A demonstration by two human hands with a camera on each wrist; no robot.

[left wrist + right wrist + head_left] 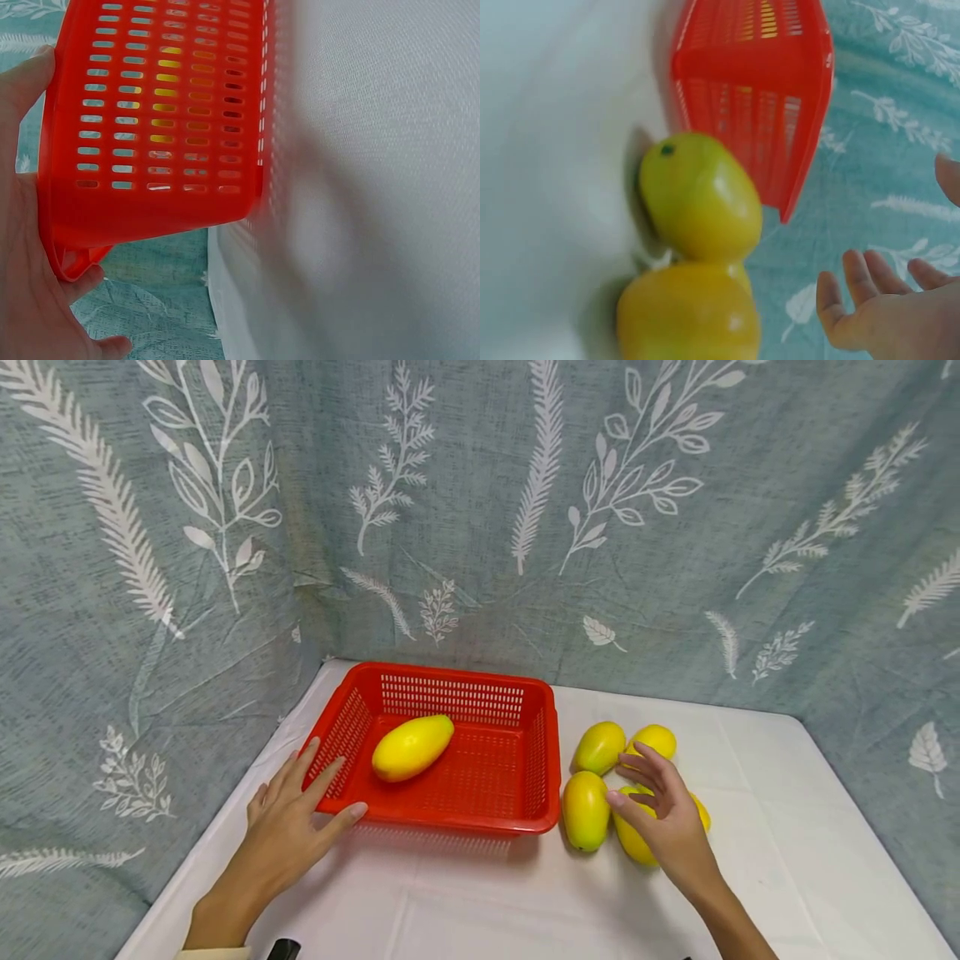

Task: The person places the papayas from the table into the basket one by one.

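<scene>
A red plastic basket [450, 822] with slotted walls stands on the white table, and one yellow mango [412, 748] lies inside it, left of the middle. My left hand [288, 827] is spread over the basket's front left corner, fingers at the rim. In the left wrist view the thumb [34, 79] lies along the rim. Right of the basket several yellow-green mangoes [586, 811] lie in a group. Above them hovers my right hand [671, 822], fingers loosely bent and apart, holding nothing; it partly hides the mangoes beneath. The right wrist view shows this hand [900, 315] raised off the mangoes [701, 199].
A white cloth covers the table [757, 810]. Grey-green curtains [480, 527] with white leaf prints hang behind and along both sides. A small black object [284, 949] shows at the bottom edge near the left forearm.
</scene>
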